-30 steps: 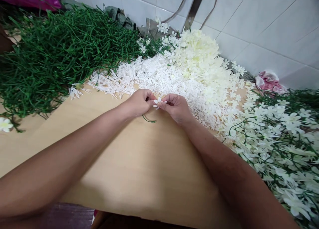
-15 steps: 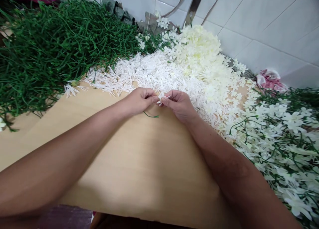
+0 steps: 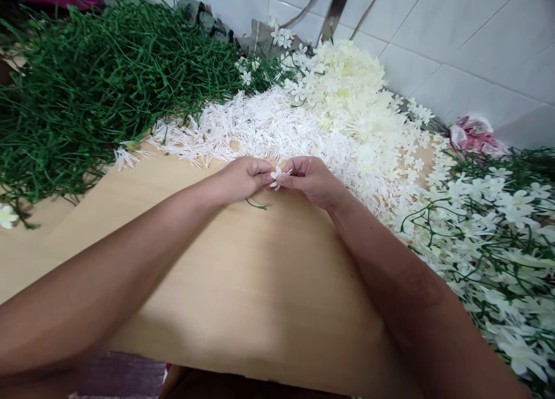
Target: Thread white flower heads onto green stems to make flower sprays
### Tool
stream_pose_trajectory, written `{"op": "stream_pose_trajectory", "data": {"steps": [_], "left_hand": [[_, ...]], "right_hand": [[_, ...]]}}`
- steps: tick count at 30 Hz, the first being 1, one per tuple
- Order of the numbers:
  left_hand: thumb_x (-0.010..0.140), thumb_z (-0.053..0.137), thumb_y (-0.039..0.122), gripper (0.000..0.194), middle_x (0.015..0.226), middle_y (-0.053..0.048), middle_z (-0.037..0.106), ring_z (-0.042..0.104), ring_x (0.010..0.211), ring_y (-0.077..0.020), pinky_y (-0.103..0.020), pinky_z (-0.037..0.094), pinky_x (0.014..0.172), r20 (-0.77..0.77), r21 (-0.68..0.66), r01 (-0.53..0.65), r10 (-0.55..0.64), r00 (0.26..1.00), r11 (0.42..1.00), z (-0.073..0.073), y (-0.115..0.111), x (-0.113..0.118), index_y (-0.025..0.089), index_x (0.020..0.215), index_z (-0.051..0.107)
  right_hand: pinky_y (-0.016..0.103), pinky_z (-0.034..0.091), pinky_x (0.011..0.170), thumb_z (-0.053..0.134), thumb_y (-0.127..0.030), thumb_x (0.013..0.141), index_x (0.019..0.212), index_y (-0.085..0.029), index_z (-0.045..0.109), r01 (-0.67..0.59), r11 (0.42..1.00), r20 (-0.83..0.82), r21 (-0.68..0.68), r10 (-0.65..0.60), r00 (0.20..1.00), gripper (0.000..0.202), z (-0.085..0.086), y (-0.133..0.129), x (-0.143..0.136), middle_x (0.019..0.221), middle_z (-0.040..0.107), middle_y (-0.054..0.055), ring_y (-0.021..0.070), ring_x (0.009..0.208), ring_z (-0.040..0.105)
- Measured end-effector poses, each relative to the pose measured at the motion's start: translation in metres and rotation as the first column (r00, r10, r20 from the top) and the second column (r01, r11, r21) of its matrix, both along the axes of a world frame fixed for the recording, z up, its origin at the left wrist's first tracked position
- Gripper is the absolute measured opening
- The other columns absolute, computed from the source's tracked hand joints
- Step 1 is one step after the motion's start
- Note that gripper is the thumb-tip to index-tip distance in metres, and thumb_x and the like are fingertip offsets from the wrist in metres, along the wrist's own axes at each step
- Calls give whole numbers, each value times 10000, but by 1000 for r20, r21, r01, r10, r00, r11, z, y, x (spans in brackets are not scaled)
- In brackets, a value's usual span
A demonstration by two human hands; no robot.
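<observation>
Still, left hand (image 3: 245,178) and right hand (image 3: 313,179) fingers pinch white flower (image 3: 276,174), now more face-on; green stem (image 3: 255,205) sits slightly further left.

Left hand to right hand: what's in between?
A small white flower sits between the left hand and right hand, shown in the head view.
</observation>
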State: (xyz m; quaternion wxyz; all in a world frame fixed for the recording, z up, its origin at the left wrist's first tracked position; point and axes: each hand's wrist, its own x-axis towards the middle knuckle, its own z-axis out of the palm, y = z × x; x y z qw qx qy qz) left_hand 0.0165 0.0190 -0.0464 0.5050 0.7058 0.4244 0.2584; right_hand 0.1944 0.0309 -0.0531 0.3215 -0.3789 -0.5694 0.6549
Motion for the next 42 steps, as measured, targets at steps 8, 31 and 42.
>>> {"op": "stream_pose_trajectory", "data": {"steps": [8,31,42], "left_hand": [[773,538,299,193,561,34,460,402,528,-67,-185,330,509,25,-52,89,-88,996,995,-1,-1,-3,138,671,569],[830,517,254,202,787,-31,640,572,784,-114,-266,431,782,117,-89,-5,16,993,996,11,-5,1,114,721,615],[821,531,282,267,542,24,495,442,554,-92,-235,378,615,43,-39,-31,33,999,999,12,-7,3,141,596,548]], "right_hand": [[257,494,644,856,-369,497,635,-149,602,-48,998,114,47,42,993,363,2,-1,3,631,678,5,119,640,635],[286,528,714,813,-372,609,665,-162,591,16,996,-163,-87,-30,986,311,0,-2,6,657,635,-11,112,686,628],[231,483,603,819,-435,564,625,-177,570,86,996,-102,11,-84,991,364,-2,-6,2,588,629,-34,85,582,598]]}}
